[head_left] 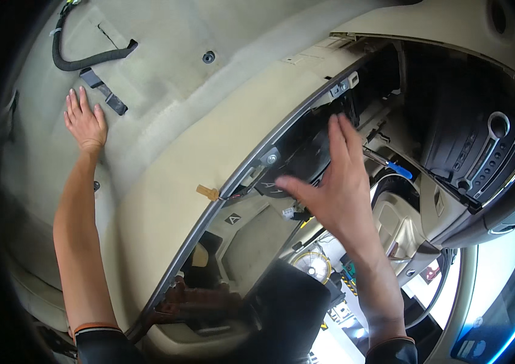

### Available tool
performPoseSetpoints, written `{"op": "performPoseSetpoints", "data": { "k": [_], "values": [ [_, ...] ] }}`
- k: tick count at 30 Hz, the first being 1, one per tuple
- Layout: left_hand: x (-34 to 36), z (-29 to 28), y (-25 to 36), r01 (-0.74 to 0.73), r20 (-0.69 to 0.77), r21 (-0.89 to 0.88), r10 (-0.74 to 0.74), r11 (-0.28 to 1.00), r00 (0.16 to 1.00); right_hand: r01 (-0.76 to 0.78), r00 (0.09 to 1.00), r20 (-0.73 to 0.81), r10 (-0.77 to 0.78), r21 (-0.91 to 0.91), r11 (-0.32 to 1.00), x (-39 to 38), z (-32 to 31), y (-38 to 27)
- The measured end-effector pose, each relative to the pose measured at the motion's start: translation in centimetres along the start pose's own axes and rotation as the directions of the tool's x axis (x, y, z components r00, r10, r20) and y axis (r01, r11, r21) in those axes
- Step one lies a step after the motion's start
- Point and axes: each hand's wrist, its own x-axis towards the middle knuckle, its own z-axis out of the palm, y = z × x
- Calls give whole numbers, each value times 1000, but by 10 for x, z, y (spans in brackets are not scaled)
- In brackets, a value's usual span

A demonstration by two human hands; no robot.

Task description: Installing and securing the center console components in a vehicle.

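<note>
My left hand (86, 122) lies flat with fingers spread on a beige, carpet-like car lining (166, 67), just below a dark grey strap-like bracket (104, 92). Fingers stretched and thumb apart, my right hand (345, 182) is raised in front of a long dark opening (306, 142) along a grey trim edge (227, 187). It appears to hold nothing; whether it touches anything behind it I cannot tell. A small tan connector or clip (207, 192) sits on that edge, left of my right hand. Metal brackets with bolts (271, 158) line the opening.
A black corrugated cable sleeve (90, 62) loops at upper left. Beyond my right hand is a blue-handled tool (400, 169). A black control panel with a silver-rimmed knob (498, 125) stands at right. A door panel (398, 221) and a round fan-like object (312, 266) show lower down.
</note>
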Motion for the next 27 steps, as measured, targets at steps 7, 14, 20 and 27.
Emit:
{"op": "performPoseSetpoints", "data": {
  "k": [7,14,20,27],
  "values": [
    [4,5,2,8,3,-1,-8,1000,1000,-67,976,-219,21,-201,977,-39,6,54],
    [4,6,1,-12,-9,-2,12,1000,1000,97,994,-52,-101,-73,993,-7,13,69],
    [0,5,-2,-18,24,44,17,999,1000,92,994,-59,-97,-87,992,-9,14,65],
    [2,9,-19,-85,-12,20,85,996,996,141,981,-117,-152,-95,985,-7,21,66]
  ]
}}
